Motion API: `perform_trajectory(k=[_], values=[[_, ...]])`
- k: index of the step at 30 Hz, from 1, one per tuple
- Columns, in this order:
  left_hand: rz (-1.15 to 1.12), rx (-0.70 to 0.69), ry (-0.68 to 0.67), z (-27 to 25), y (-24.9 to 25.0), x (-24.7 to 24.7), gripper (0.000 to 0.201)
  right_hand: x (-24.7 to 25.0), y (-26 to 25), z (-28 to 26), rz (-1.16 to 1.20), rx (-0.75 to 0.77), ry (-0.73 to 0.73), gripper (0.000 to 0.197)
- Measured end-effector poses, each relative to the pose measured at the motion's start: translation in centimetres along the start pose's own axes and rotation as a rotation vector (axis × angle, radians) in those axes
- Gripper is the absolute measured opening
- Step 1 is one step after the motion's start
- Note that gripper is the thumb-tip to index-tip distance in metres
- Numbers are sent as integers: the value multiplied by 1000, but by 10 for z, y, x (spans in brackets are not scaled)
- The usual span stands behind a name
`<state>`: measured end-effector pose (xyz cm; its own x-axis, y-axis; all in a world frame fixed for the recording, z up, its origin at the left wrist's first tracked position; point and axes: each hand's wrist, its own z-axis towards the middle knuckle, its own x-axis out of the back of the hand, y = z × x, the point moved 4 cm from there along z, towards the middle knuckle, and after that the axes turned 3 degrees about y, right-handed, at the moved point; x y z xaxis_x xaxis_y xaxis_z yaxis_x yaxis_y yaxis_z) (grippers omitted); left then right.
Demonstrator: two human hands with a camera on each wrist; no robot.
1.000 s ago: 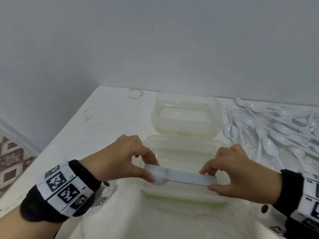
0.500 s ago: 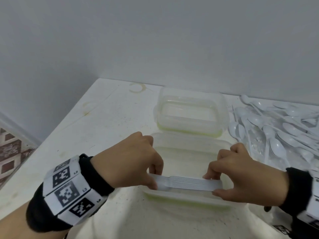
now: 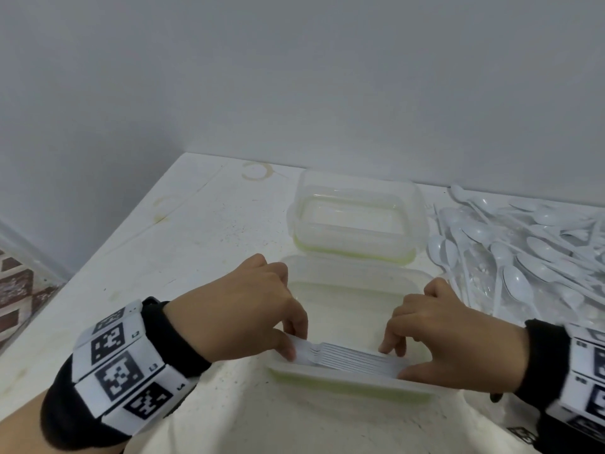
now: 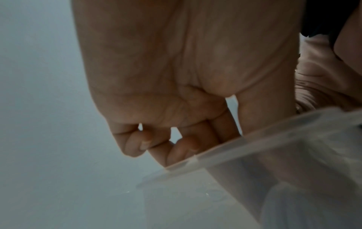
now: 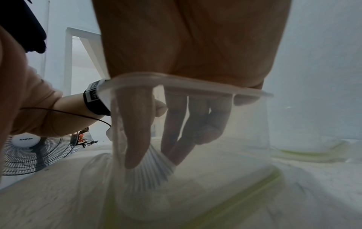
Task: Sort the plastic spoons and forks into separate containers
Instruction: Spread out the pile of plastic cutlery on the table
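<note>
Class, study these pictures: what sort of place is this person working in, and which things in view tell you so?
Probably a plain indoor room, perhaps a home or workroom. A stained white table stands in the corner of bare grey walls, patterned floor tiles show at the left, and a standing fan and a doorway are behind.

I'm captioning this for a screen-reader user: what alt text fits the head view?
Two hands, left hand and right hand, lower a nested stack of white spoons into the near clear container on a white table. A second container sits behind it, and loose cutlery is piled to the right.
</note>
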<state>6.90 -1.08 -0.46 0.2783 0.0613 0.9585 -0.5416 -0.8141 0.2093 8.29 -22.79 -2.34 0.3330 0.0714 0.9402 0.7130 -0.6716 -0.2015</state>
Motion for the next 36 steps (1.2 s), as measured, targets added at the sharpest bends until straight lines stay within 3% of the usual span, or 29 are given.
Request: perform_trajectory(k=[6, 11, 15, 21, 29, 33, 36], values=[[38, -35, 8, 1, -3, -5, 32, 2, -5, 2, -14, 1, -6, 34], [66, -88, 113, -1, -5, -6, 34, 1, -6, 6, -44, 6, -35, 38], [108, -105, 209, -1, -8, -9, 22, 1, -5, 9, -4, 14, -33, 38], [75, -110, 123, -3, -7, -10, 31, 0, -8, 9, 3, 39, -40, 35], [44, -109, 170, -2, -5, -11, 35, -3, -6, 8, 24, 33, -16, 37], [38, -105, 210, -5, -4, -10, 39, -5, -5, 8, 34, 65, 17, 66], [12, -114, 204, -3, -3, -8, 46, -4, -3, 7, 59, 95, 110, 62]])
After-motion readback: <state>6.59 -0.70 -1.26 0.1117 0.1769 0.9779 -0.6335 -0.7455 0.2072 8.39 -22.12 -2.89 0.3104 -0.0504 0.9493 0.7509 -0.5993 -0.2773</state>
